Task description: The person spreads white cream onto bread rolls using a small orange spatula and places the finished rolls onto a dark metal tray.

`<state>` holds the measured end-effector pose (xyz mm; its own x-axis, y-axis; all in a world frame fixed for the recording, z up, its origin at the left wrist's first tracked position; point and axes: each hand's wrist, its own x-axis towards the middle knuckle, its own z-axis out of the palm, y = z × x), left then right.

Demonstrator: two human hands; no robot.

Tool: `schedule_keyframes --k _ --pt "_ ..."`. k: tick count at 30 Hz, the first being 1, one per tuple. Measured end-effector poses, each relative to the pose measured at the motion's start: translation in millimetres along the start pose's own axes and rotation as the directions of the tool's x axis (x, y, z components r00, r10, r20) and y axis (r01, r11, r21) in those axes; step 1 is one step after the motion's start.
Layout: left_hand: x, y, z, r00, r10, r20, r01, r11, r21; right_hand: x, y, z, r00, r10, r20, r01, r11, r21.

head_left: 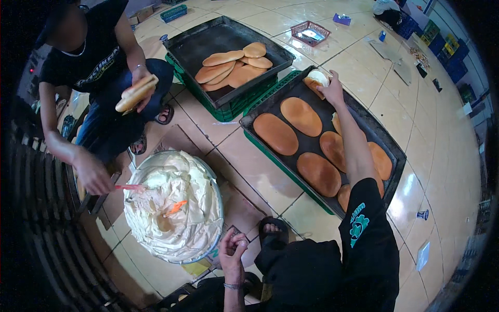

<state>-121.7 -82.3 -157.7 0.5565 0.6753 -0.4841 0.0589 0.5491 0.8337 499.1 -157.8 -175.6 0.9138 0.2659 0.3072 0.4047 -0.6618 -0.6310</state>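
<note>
In my right hand (332,88) is a bun with white cream on it (315,80), gripped at the far end of a dark baking tray (332,208). Several oval golden-brown buns (301,117) lie on this tray, some partly hidden under my right arm. My left hand (232,249) is above the floor close to my knee, its fingers curled closed with nothing visible in them. Beside it stands a large round tub (220,218) heaped with white cream (182,229). An orange utensil (176,207) sticks out of the cream.
Across from me a seated person (99,67) holds a split bun (136,94) and a red-handled tool (130,186) at the cream. Another dark tray (182,44) with piled buns rests on a green crate (228,112). A dark slatted rack (41,208) stands left.
</note>
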Motion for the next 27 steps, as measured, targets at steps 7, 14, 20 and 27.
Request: schedule_keyframes --k 7,14,20,27 --pt "11.0 -1.4 12.2 0.997 -0.073 -0.008 0.073 0.997 -0.005 7.8 13.3 9.6 0.993 -0.008 -0.118 0.012 0.999 0.034" --pt "13.5 -9.4 16.8 0.996 -0.087 0.029 0.087 0.996 0.011 0.5 11.2 19.6 0.980 -0.004 -0.198 0.022 0.996 0.089" --pt "14.1 -12.6 17.2 0.997 -0.035 0.072 0.026 0.993 0.113 -12.5 6.5 25.8 0.955 -0.006 -0.298 0.025 0.998 0.061" --pt "11.6 -4.2 17.5 0.998 -0.057 0.022 0.055 0.996 0.075 -57.6 -23.3 17.2 0.912 0.115 0.393 -0.124 0.992 -0.002"
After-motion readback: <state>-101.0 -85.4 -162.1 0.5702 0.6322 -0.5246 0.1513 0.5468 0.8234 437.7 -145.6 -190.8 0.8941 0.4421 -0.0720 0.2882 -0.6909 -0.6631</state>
